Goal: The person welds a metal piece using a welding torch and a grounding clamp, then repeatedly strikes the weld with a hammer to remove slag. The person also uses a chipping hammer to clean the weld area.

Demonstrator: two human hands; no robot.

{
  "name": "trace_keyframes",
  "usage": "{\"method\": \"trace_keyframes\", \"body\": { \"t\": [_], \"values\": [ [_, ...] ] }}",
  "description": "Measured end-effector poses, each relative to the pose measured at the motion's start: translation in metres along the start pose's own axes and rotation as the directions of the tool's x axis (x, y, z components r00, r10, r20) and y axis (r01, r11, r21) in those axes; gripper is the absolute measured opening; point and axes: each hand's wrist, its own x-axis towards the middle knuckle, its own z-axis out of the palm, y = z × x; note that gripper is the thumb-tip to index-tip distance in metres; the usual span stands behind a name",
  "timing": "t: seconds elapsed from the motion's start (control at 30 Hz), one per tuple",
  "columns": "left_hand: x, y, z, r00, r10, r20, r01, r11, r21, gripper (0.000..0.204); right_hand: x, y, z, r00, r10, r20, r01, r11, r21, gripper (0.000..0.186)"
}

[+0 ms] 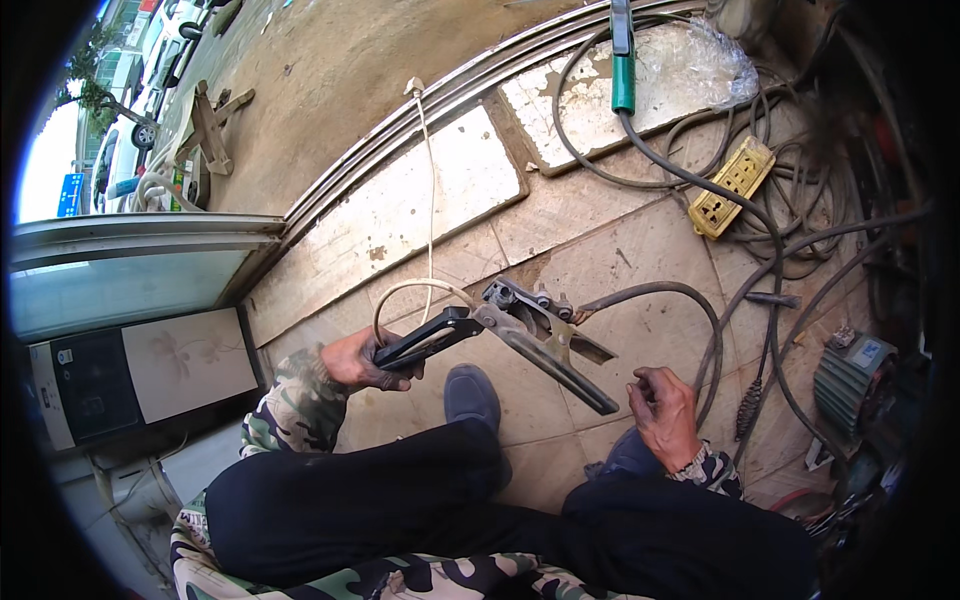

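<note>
Clamp handle (425,340) apparently within left fingers (372,368).

Large metal crimping tool with black-sleeved handles (500,335): handles spread open, held tilted above the tiled floor; thick grey cable (655,292) enters its head.

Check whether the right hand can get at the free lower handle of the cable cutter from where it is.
Probably yes. The right hand hangs open just beside the tip of the free handle, with nothing between them. The left hand grips only the other handle.
</note>
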Motion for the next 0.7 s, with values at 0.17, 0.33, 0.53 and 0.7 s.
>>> {"method": "trace_keyframes", "body": {
  "t": [0.17, 0.33, 0.53, 0.7],
  "values": [
    [0.0043, -0.0002, -0.0068, 0.999, -0.007, 0.042, 0.008, 1.000, -0.012, 0.031, -0.0010, 0.0052, 0.0028, 1.000, 0.021, 0.010, -0.020, 1.000, -0.003, 0.021],
    [0.0066, 0.0035, -0.0075, 0.998, -0.041, 0.046, 0.040, 0.999, 0.028, 0.032, -0.0005, 0.0055, 0.0049, 0.999, 0.046, 0.028, -0.046, 0.999, 0.010, 0.021],
    [0.0077, 0.0057, -0.0073, 0.999, -0.039, 0.028, 0.038, 0.998, 0.045, 0.033, 0.0008, 0.0056, 0.0061, 0.999, 0.028, 0.038, -0.028, 1.000, 0.000, 0.022],
    [0.0068, 0.0007, -0.0065, 1.000, -0.017, 0.014, 0.017, 0.999, 0.028, 0.031, 0.0004, 0.0058, 0.0070, 0.999, 0.031, 0.043, -0.031, 0.999, 0.010, 0.022]
  ]
}}
